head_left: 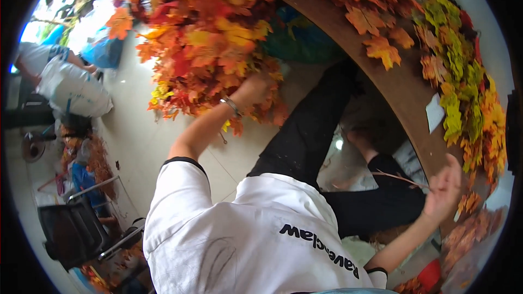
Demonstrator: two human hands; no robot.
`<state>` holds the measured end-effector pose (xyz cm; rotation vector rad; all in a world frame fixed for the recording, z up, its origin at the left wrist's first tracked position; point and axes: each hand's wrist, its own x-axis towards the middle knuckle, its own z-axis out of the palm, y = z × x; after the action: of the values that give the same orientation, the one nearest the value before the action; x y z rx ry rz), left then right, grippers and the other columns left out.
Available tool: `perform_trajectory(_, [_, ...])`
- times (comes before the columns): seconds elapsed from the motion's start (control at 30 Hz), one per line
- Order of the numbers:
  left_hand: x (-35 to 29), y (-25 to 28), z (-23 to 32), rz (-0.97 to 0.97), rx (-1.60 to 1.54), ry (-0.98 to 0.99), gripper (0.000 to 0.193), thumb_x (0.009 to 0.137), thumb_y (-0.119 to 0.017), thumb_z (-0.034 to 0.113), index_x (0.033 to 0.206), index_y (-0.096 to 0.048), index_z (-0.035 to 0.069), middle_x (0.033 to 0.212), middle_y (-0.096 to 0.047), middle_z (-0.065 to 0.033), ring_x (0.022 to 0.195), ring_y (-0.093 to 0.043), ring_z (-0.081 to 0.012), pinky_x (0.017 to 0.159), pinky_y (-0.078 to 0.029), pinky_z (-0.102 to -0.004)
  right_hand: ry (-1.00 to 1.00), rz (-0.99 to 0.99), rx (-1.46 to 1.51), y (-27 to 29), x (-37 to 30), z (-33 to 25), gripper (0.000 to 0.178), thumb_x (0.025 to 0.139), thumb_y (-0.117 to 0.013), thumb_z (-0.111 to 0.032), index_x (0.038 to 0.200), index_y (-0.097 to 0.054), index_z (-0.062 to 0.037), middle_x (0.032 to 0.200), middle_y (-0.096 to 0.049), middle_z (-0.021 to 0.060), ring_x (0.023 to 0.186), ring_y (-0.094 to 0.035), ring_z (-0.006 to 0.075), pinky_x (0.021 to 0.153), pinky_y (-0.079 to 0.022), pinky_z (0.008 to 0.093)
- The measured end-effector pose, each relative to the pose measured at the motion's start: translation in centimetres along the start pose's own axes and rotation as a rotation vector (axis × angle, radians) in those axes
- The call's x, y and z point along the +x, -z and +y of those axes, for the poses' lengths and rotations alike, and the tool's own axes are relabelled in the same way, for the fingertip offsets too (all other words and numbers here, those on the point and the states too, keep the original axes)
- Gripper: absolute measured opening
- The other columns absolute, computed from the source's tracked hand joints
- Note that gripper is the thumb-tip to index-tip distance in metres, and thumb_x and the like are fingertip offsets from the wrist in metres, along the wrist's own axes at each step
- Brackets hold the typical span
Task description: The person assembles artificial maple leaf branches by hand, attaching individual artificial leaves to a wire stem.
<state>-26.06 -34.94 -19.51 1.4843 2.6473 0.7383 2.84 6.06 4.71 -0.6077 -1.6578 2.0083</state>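
My left hand [256,90] is curled and partly blurred against the lower part of a large mass of artificial maple leaves [201,49] in red, orange and yellow. Its fingers look closed, but what they grip is hidden among the leaves. A silvery bracelet [231,105] circles that wrist. Out to the right, my right hand [444,190] holds a thin brown stem [400,178], which points leftward over my bent leg. Some of its fingers stick up beside the curved edge of a brown table [397,87].
Orange leaves [370,19] and yellow-green leaves [452,71] lie along the brown table, near a white paper piece [434,113]. At left stand a black chair [71,231] and a stuffed white bag [71,87], with another person's arm [79,61] behind it. Pale tiles [212,158] cover the floor.
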Motion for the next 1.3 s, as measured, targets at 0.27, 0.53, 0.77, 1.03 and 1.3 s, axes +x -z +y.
perform_trajectory(0.27, [-0.9,-7.9,5.4,-0.673,-0.197,0.513,0.021,0.076,-0.053,0.015,0.094,-0.061,0.008,0.081,-0.062,-0.0153,0.078,-0.061,-0.0307,0.067,-0.047,-0.0377,0.171,-0.252,-0.491,-10.0,-1.6,2.5,0.016,0.077,-0.064,-0.013,0.088,-0.063,-0.0023,0.062,-0.045,-0.0053,0.055,-0.040,0.0023,0.050,-0.031,0.0168])
perform_trajectory(0.53, [-18.7,-29.2,-5.7,-0.384,-0.714,0.412,0.041,0.078,-0.056,0.023,0.116,-0.050,0.010,0.088,-0.064,-0.0153,0.082,-0.062,-0.0270,0.070,-0.047,-0.0379,-0.090,-0.609,-0.481,-10.0,-1.4,11.4,0.033,0.089,-0.050,-0.016,0.117,-0.052,0.0015,0.083,-0.052,-0.0011,0.063,-0.039,0.0038,0.056,-0.032,0.0166])
perform_trajectory(0.77, [-15.9,-13.9,-10.8,-0.579,-1.074,0.703,0.037,0.083,-0.050,0.024,0.116,-0.050,0.007,0.093,-0.062,-0.0167,0.089,-0.060,-0.0257,0.077,-0.047,-0.0372,-0.087,-0.509,-0.295,-8.2,4.1,7.3,0.025,0.085,-0.053,-0.012,0.098,-0.059,0.0083,0.074,-0.048,0.0020,0.059,-0.037,0.0065,0.053,-0.028,0.0181])
perform_trajectory(1.03, [-0.7,2.0,5.5,-0.605,-1.081,0.922,0.036,0.089,-0.043,0.024,0.116,-0.050,0.002,0.098,-0.061,-0.0184,0.096,-0.057,-0.0242,0.085,-0.046,-0.0365,0.720,-0.635,-0.424,-16.7,6.7,1.3,0.010,0.073,-0.061,-0.005,0.081,-0.063,0.0007,0.068,-0.046,0.0057,0.060,-0.043,0.0149,0.051,-0.032,0.0247])
perform_trajectory(1.3, [3.3,14.4,17.5,-0.692,-1.202,0.611,0.052,0.094,-0.033,0.039,0.113,-0.052,-0.006,0.098,-0.061,-0.0196,0.092,-0.061,-0.0260,0.081,-0.049,-0.0332,0.720,-0.825,-0.582,-16.0,1.2,9.3,0.012,0.068,-0.066,-0.006,0.080,-0.063,-0.0049,0.069,-0.052,0.0060,0.060,-0.052,0.0230,0.052,-0.042,0.0328])
